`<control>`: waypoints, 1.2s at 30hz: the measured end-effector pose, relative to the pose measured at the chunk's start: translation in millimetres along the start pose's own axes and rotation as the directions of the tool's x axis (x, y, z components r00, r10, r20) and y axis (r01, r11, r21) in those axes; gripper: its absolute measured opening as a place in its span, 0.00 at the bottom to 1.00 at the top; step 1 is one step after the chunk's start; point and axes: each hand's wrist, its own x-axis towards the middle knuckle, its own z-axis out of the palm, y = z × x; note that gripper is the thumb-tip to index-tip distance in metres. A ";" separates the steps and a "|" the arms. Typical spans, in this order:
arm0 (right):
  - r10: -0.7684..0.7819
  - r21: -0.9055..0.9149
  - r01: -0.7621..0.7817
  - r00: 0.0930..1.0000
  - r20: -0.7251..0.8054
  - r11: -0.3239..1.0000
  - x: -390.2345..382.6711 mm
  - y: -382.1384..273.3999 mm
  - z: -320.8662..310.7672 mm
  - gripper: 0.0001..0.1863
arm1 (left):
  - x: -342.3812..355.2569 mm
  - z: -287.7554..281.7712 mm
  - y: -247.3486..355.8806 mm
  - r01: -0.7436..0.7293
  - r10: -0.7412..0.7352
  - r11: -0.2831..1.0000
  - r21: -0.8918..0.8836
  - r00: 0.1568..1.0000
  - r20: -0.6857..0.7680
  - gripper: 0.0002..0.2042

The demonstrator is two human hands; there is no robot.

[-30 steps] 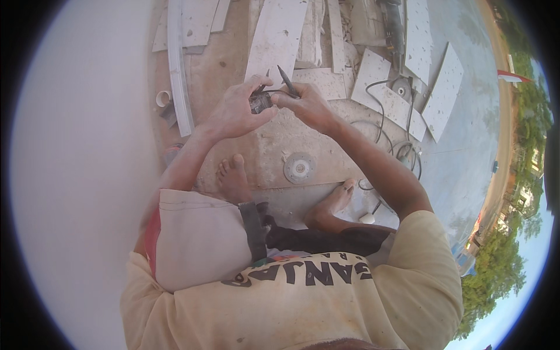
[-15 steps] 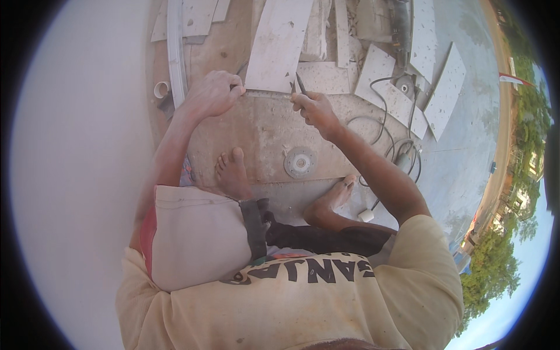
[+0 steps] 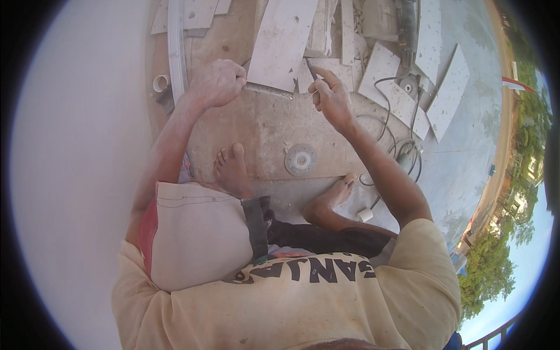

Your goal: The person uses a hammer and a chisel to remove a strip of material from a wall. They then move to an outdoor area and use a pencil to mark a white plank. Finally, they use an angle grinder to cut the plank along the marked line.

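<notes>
A white tile-like board (image 3: 283, 44) lies ahead of me, with small dark chips near its closest corner. My left hand (image 3: 219, 83) is closed beside the board's left side. A thin silvery strip (image 3: 268, 90) runs from its fingers along the board's near edge; what is inside the fist is hidden. To the right of that edge, my right hand (image 3: 331, 96) is raised and pinches a dark pencil-like stick (image 3: 311, 69), its tip pointing away from me. A small dark pointed chip (image 3: 296, 86) sits at the board corner between the hands.
A grey round disc (image 3: 301, 160) lies between my feet. At right are cut white boards (image 3: 448, 93), a looped black cable (image 3: 379, 108) and a dark power tool (image 3: 406, 29). A pale wall (image 3: 81, 175) and metal channel (image 3: 176, 52) flank my left, near a pipe piece (image 3: 161, 83).
My right hand has drawn away from the board corner, to the right, with the dark stick. My left hand has shifted slightly forward, and more of the silvery strip shows.
</notes>
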 end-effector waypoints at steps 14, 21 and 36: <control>-0.057 0.290 -0.035 0.951 0.304 0.956 0.2 -48.0 -4.1 0.16 | -2.9 -4.1 4.0 -0.005 0.005 1.000 -0.010 1.000 0.002 0.10; -0.100 0.118 0.080 0.981 0.169 0.990 8.4 -29.3 17.4 0.16 | -2.6 -3.1 2.8 0.008 -0.008 1.000 0.013 1.000 0.017 0.10; -0.160 -0.202 0.171 0.985 0.069 0.964 13.0 -14.8 23.8 0.21 | -3.3 -5.9 6.9 0.016 -0.017 1.000 0.022 0.999 0.028 0.11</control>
